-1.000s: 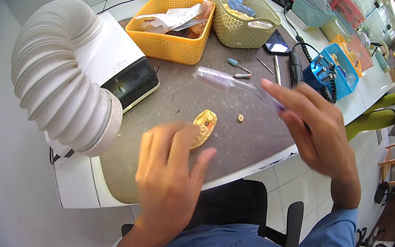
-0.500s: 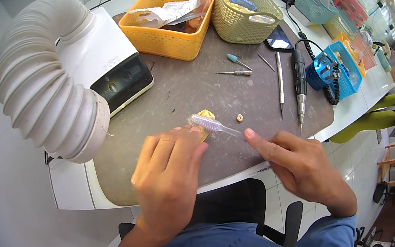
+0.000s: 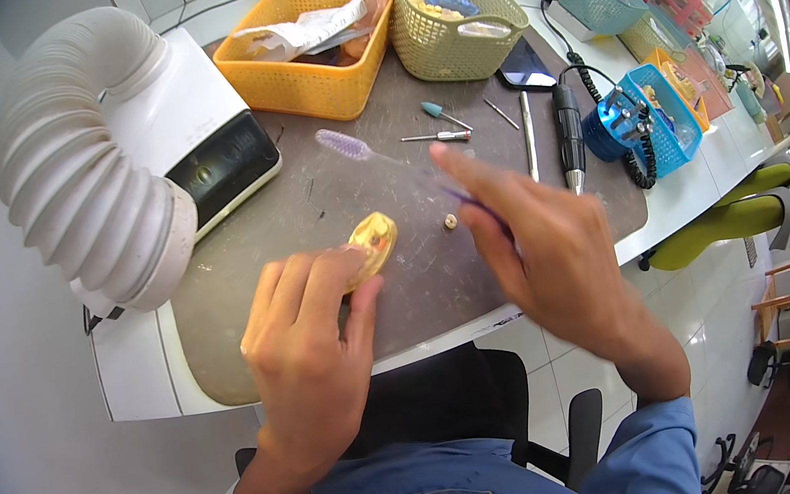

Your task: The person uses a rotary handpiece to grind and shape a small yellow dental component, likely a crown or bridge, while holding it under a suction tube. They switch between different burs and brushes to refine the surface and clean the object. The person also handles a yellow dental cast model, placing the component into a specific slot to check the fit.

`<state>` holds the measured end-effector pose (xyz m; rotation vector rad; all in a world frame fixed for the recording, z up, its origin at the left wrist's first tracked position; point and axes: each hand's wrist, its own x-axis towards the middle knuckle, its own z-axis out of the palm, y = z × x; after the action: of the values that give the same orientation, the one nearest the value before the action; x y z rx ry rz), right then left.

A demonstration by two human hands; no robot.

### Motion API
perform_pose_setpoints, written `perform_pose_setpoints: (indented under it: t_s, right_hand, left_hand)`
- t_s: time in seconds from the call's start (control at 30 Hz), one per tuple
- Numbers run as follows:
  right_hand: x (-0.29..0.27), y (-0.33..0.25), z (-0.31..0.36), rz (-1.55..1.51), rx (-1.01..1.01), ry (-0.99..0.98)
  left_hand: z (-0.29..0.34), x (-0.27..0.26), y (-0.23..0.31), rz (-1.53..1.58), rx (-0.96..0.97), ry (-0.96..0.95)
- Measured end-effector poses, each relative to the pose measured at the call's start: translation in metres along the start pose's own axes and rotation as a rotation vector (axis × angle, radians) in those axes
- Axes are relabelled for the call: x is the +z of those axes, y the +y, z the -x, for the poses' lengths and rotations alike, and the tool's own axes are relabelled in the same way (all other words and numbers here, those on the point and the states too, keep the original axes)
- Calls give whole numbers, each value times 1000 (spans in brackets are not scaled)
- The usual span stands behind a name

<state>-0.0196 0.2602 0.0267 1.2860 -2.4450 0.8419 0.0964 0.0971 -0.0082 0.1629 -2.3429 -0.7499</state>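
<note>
My left hand (image 3: 303, 326) is closed around a yellow dental cast (image 3: 374, 238), whose upper part shows beyond the fingers over the brown mat. In my right hand (image 3: 558, 254) is a toothbrush (image 3: 340, 143) with a clear handle. Its purple-white bristle head points up and left, apart from the cast, and motion smears the handle. A small cream tooth-like piece (image 3: 450, 222) lies on the mat between my hands. Beyond it rest a teal-tipped polishing bur (image 3: 433, 109) and a small silver screwdriver-like tool (image 3: 440, 137).
A white ribbed hose (image 3: 83, 180) from a white box (image 3: 183, 105) stands left. At the back sit an orange basket (image 3: 323, 90) and an olive basket (image 3: 433, 50). A phone (image 3: 525, 67), a black handpiece (image 3: 569, 136), a blue bur holder (image 3: 609, 131) and a metal instrument (image 3: 529, 137) lie right.
My right hand has lifted the toothbrush off the cast, its head swinging up and left. The left hand still holds the cast, now more exposed. The whole view has shifted slightly.
</note>
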Motion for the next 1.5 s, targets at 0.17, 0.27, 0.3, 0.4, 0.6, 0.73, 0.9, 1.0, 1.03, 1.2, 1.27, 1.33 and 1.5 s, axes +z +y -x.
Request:
perform_pose_setpoints:
  t_s: [0.17, 0.27, 0.3, 0.4, 0.6, 0.73, 0.9, 1.0, 1.03, 1.2, 1.27, 1.33, 1.5]
  right_hand:
    - [1, 38, -24, 290, -252, 3]
    - [-7, 40, -20, 217, -307, -110]
    - [-9, 38, -18, 149, -286, -196]
    - [-8, 31, -12, 20, -210, -324]
    - [-6, 19, -15, -35, -210, -199]
    - [-2, 15, -16, -9, -195, -315]
    - [4, 0, -27, -282, -145, -303]
    - [15, -11, -36, -502, -79, -355]
    - [20, -13, -38, -507, -97, -347]
    - [34, -20, -44, -425, -125, -334]
    - [35, -21, -44, -421, -123, -338]
    - [35, -21, -45, -417, -125, -353]
    - [31, -21, -48, -417, -108, -402]
  left_hand:
    - [7, -21, -2, -43, -103, -24]
    - [10, -22, -11, -14, -107, 9]
    - [10, -22, -13, -9, -111, 10]
    - [10, -21, -16, 31, -128, 18]
    - [7, -30, -21, 144, -118, -50]
    - [6, -34, -22, 138, -104, -52]
    - [5, -33, -22, 208, -157, -71]
    - [6, -30, -24, 260, -190, -54]
    - [7, -29, -24, 287, -217, -43]
    - [9, -29, -26, 313, -236, -60]
    - [9, -29, -26, 320, -239, -66]
    - [9, -30, -27, 323, -252, -80]
    - [9, -29, -29, 290, -221, -51]
